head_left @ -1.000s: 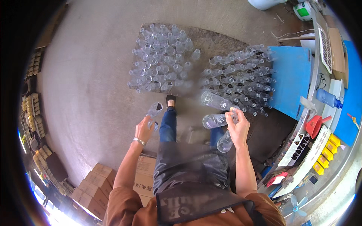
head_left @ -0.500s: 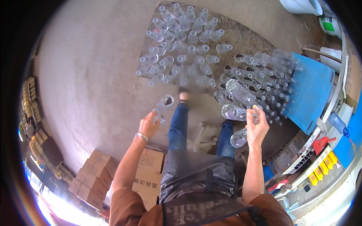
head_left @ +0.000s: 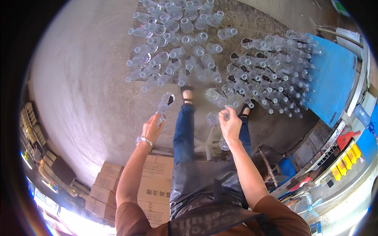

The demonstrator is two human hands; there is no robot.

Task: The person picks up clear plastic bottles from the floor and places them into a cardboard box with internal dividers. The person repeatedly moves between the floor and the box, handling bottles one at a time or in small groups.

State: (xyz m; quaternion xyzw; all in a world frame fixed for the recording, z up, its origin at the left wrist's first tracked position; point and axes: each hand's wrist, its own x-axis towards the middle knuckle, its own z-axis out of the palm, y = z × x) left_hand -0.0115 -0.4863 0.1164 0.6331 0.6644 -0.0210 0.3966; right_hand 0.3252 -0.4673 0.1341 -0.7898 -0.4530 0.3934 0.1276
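My left hand is closed around the narrow end of a clear glass bottle, whose wide end points away from me. A second piece of clear glass seems to be by those fingers, but I cannot make it out. Over my legs, my right hand grips clear glass bottles by their necks. One bottle points away to the left, another bottle sticks out sideways, and a third bottle hangs lower, partly hidden by the hand.
Clear bottles stand spread over a dark mat ahead. A denser group of bottles stands at the right, against a blue board. Cardboard boxes are stacked at the near left. A pale stool-like frame is between my legs.
My right hand has moved left with its bottles, away from the dense group and closer to my left hand. My left hand still holds its bottle. The whole view has shifted somewhat.
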